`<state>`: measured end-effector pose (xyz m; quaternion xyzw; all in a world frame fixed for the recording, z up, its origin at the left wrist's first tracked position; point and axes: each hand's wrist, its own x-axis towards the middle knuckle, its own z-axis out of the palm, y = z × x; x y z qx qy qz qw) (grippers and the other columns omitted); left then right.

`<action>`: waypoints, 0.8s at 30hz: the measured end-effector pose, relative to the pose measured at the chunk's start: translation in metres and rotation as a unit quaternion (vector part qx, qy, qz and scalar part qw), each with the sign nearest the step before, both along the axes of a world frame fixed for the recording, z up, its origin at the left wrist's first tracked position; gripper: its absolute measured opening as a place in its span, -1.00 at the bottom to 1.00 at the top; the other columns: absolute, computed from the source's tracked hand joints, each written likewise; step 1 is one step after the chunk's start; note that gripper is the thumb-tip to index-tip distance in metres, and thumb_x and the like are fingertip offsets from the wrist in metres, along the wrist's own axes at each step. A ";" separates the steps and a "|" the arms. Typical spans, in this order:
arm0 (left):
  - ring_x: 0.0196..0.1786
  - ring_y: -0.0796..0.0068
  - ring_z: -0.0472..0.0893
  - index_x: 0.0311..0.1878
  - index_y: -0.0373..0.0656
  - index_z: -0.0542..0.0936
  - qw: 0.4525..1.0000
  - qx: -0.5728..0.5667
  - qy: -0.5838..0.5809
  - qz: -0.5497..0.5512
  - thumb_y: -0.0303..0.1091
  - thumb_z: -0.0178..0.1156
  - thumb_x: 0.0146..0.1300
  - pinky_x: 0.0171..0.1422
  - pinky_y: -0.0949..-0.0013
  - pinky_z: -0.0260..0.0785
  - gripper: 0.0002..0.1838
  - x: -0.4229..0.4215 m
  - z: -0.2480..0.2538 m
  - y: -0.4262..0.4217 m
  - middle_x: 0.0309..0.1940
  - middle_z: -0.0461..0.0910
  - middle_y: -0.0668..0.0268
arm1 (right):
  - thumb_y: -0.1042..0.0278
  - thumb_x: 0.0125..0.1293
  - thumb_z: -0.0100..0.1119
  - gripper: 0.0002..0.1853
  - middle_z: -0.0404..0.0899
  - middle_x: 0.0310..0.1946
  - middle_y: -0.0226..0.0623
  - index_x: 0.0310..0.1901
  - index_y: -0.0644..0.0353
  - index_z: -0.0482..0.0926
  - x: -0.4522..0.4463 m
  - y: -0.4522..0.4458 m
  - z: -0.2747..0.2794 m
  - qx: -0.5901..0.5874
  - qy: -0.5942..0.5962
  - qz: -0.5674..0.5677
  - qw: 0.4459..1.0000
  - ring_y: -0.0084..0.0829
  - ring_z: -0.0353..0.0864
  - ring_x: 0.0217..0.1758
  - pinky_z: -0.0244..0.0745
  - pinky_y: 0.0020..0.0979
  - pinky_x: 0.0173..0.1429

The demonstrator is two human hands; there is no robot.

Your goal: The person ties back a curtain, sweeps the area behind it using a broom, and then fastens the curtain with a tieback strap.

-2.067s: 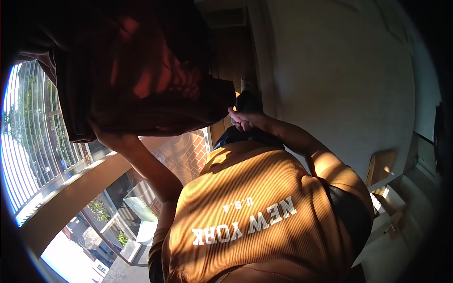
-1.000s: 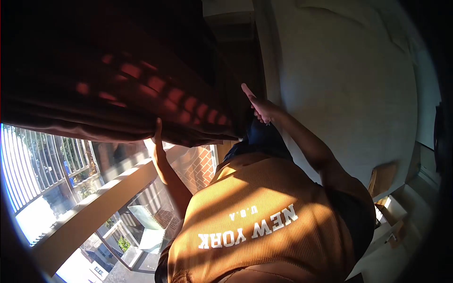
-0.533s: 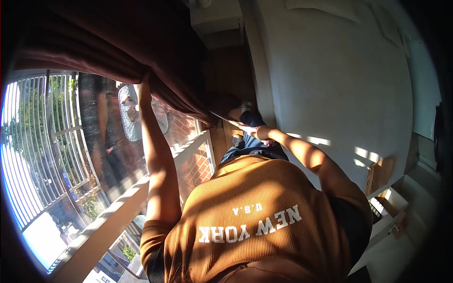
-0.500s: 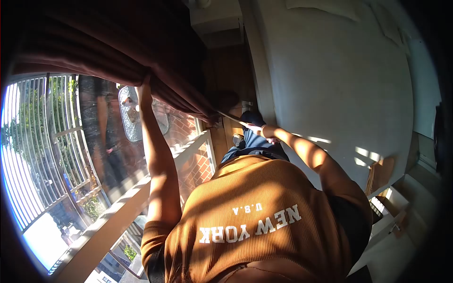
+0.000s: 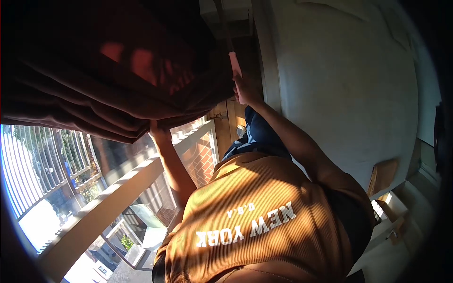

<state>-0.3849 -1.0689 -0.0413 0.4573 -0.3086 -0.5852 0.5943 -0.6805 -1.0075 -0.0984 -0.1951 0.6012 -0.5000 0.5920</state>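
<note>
A dark maroon curtain (image 5: 108,101) hangs in folds across the upper left. At its lower edge, my left hand (image 5: 161,133) is closed on the fabric and pulls it toward me, with the fingers partly hidden by the cloth. My right hand (image 5: 247,90) is wrapped round the pink handle (image 5: 235,63) of a long thin stick, beside the curtain. From the handle the stick runs up to the top of the view, and its far end is too dark to make out.
A window with a pale frame rail (image 5: 101,203) lies at the left, with a white barred fence (image 5: 35,165) outside. To the right is a bed with a pale sheet (image 5: 344,94). Wooden floor (image 5: 231,120) shows in the narrow gap between them.
My left hand has drawn the curtain edge down toward me, covering more of the window. My right hand has moved up and away from me, swinging the stick to point upward.
</note>
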 end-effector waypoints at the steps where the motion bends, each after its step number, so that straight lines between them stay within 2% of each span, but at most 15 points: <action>1: 0.10 0.33 0.45 0.12 -0.25 0.37 1.000 0.017 -0.009 -0.005 -0.33 0.09 0.18 0.22 0.28 0.31 -0.56 -0.001 0.004 0.005 0.06 0.43 0.24 | -0.22 0.31 -0.16 -0.50 0.33 -0.73 -0.41 -0.33 0.17 0.31 0.025 0.007 -0.030 -0.019 0.011 0.019 1.000 -0.52 0.41 -0.75 0.35 -0.46 -0.66; 3: 0.08 0.38 0.45 0.12 -0.26 0.38 0.998 0.048 -0.024 -0.015 -0.39 0.16 0.13 0.19 0.33 0.30 -0.54 -0.005 0.016 0.012 0.06 0.42 0.26 | -0.19 0.35 -0.25 -0.48 0.33 -0.78 -0.38 -0.35 0.21 0.33 0.051 0.032 -0.059 0.051 0.125 0.217 0.967 -0.43 0.46 -0.74 0.37 -0.39 -0.65; 4: 0.06 0.41 0.44 0.11 -0.26 0.38 0.997 0.064 -0.031 -0.022 -0.41 0.19 0.10 0.18 0.35 0.29 -0.53 -0.005 0.020 0.013 0.07 0.41 0.27 | -0.21 0.36 -0.30 -0.44 0.33 -0.80 -0.36 -0.37 0.24 0.35 0.069 0.048 -0.110 0.087 0.132 0.275 0.948 -0.39 0.49 -0.73 0.38 -0.33 -0.65; 5: 0.14 0.39 0.38 0.15 -0.30 0.36 0.997 0.009 -0.064 -0.052 -0.36 0.25 0.09 0.25 0.34 0.20 -0.45 -0.004 0.009 0.009 0.13 0.37 0.23 | -0.23 0.36 -0.34 -0.39 0.33 -0.83 -0.35 -0.38 0.28 0.36 0.080 0.065 -0.149 0.122 0.138 0.331 0.925 -0.35 0.51 -0.72 0.39 -0.28 -0.64; 7: 0.19 0.37 0.34 0.20 -0.34 0.31 0.971 -0.045 -0.230 -0.041 -0.30 0.27 0.10 0.30 0.34 0.13 -0.38 -0.010 0.018 0.008 0.18 0.32 0.20 | -0.33 0.31 -0.38 -0.31 0.34 -0.82 -0.32 -0.44 0.26 0.39 0.064 0.086 -0.132 0.197 0.040 0.384 0.901 -0.38 0.44 -0.77 0.38 -0.30 -0.64; 8: 0.22 0.36 0.32 0.22 -0.36 0.29 0.948 -0.077 -0.306 -0.035 -0.26 0.28 0.10 0.32 0.34 0.09 -0.34 -0.019 0.026 0.004 0.21 0.30 0.18 | -0.36 0.29 -0.36 -0.32 0.33 -0.82 -0.33 -0.44 0.23 0.37 0.050 0.086 -0.146 0.231 -0.037 0.382 0.894 -0.40 0.41 -0.78 0.36 -0.33 -0.65; 9: 0.23 0.35 0.29 0.24 -0.39 0.25 0.953 -0.053 -0.299 -0.023 -0.18 0.31 0.10 0.34 0.36 0.04 -0.26 -0.027 0.041 0.008 0.24 0.28 0.13 | -0.39 0.26 -0.33 -0.32 0.32 -0.81 -0.34 -0.44 0.21 0.36 0.037 0.088 -0.174 0.264 -0.113 0.376 0.881 -0.43 0.38 -0.79 0.34 -0.36 -0.66; 10: 0.23 0.36 0.30 0.24 -0.39 0.26 0.957 -0.037 -0.286 -0.029 -0.18 0.31 0.10 0.34 0.36 0.04 -0.27 -0.026 0.041 0.004 0.23 0.29 0.13 | -0.42 0.23 -0.30 -0.33 0.31 -0.80 -0.35 -0.43 0.18 0.35 0.018 0.088 -0.188 0.295 -0.187 0.368 0.862 -0.45 0.34 -0.81 0.32 -0.39 -0.67; 13: 0.22 0.38 0.31 0.18 -0.40 0.32 0.968 -0.017 -0.249 -0.032 -0.17 0.34 0.08 0.33 0.37 0.05 -0.30 -0.015 0.027 -0.015 0.19 0.34 0.11 | -0.48 0.14 -0.19 -0.33 0.26 -0.79 -0.41 -0.41 0.13 0.30 -0.037 0.093 -0.152 0.377 -0.301 0.175 0.858 -0.51 0.26 -0.81 0.27 -0.46 -0.68; 16: 0.21 0.35 0.32 0.20 -0.40 0.29 0.950 -0.041 -0.304 -0.053 -0.16 0.37 0.04 0.33 0.35 0.06 -0.25 -0.030 0.054 -0.022 0.18 0.34 0.09 | -0.45 0.13 -0.10 -0.35 0.21 -0.78 -0.49 -0.38 0.14 0.26 -0.075 0.104 -0.077 0.297 -0.119 0.128 0.939 -0.53 0.26 -0.80 0.25 -0.49 -0.69; 17: 0.22 0.32 0.31 0.26 -0.39 0.19 0.956 -0.068 -0.286 -0.027 -0.16 0.40 0.00 0.34 0.33 0.08 -0.15 -0.042 0.062 -0.022 0.20 0.30 0.07 | -0.38 0.16 -0.04 -0.38 0.29 -0.77 -0.45 -0.35 0.18 0.32 -0.088 0.106 -0.092 0.258 -0.088 0.115 0.955 -0.52 0.33 -0.79 0.29 -0.48 -0.70; 18: 0.23 0.32 0.30 0.28 -0.37 0.15 0.951 -0.087 -0.295 -0.028 -0.17 0.40 0.00 0.34 0.33 0.08 -0.12 -0.046 0.061 -0.029 0.22 0.27 0.07 | -0.33 0.17 -0.01 -0.40 0.32 -0.76 -0.43 -0.33 0.21 0.34 -0.095 0.101 -0.078 0.222 -0.009 0.123 0.967 -0.51 0.37 -0.78 0.31 -0.46 -0.70; 20: 0.26 0.30 0.27 0.32 -0.33 0.07 0.940 -0.123 -0.316 -0.027 -0.19 0.40 0.00 0.34 0.31 0.08 -0.07 -0.054 0.056 -0.046 0.25 0.22 0.07 | -0.24 0.20 0.03 -0.43 0.38 -0.74 -0.38 -0.31 0.25 0.37 -0.105 0.088 -0.028 0.150 0.149 0.137 0.968 -0.49 0.43 -0.76 0.34 -0.43 -0.70; 21: 0.30 0.30 0.21 0.35 -0.28 0.03 0.938 -0.141 -0.312 -0.049 -0.17 0.35 0.06 0.35 0.30 0.06 -0.09 -0.064 0.062 -0.054 0.29 0.16 0.10 | -0.21 0.20 0.05 -0.45 0.40 -0.74 -0.36 -0.29 0.27 0.38 -0.108 0.079 -0.016 0.121 0.185 0.112 0.969 -0.48 0.44 -0.77 0.35 -0.42 -0.70; 24: 0.29 0.31 0.21 0.35 -0.26 0.03 0.955 -0.102 -0.270 -0.071 -0.12 0.28 0.14 0.35 0.31 0.06 -0.15 -0.093 0.069 -0.081 0.29 0.15 0.14 | -0.11 0.20 0.10 -0.50 0.44 -0.71 -0.29 -0.26 0.30 0.40 -0.110 0.047 0.023 0.035 0.267 0.056 0.961 -0.44 0.48 -0.74 0.38 -0.38 -0.67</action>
